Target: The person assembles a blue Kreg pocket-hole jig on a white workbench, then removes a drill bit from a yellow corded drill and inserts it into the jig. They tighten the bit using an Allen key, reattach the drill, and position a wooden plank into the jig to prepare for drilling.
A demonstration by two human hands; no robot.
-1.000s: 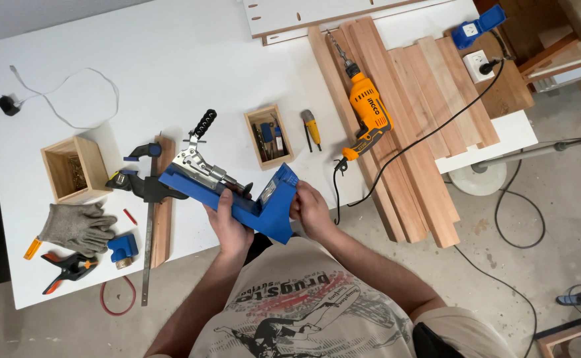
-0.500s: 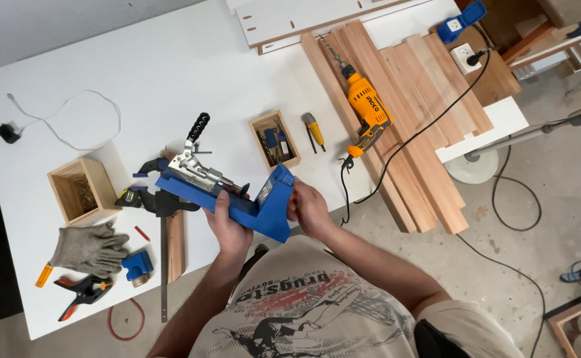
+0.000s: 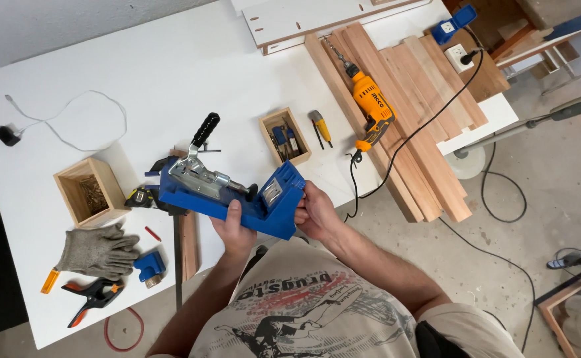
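Note:
I hold a blue pocket-hole jig (image 3: 234, 197) with a metal toggle clamp and a black handle above the front edge of the white table (image 3: 171, 73). My left hand (image 3: 232, 233) grips the jig's long base from below, thumb on its side. My right hand (image 3: 315, 212) holds the jig's upright end block. The jig lies roughly level and is lifted off the table.
An orange corded drill (image 3: 372, 108) rests on a stack of wooden boards (image 3: 403, 126) at the right. Two small wooden boxes (image 3: 86, 191) (image 3: 285, 136), grey gloves (image 3: 98, 250), an orange-black spring clamp (image 3: 91, 297), a tape measure (image 3: 141, 197) and a clamped wood strip (image 3: 185, 245) lie on the table.
The view has drifted slightly and the jig has shifted a little to the right in both hands. The grips are unchanged.

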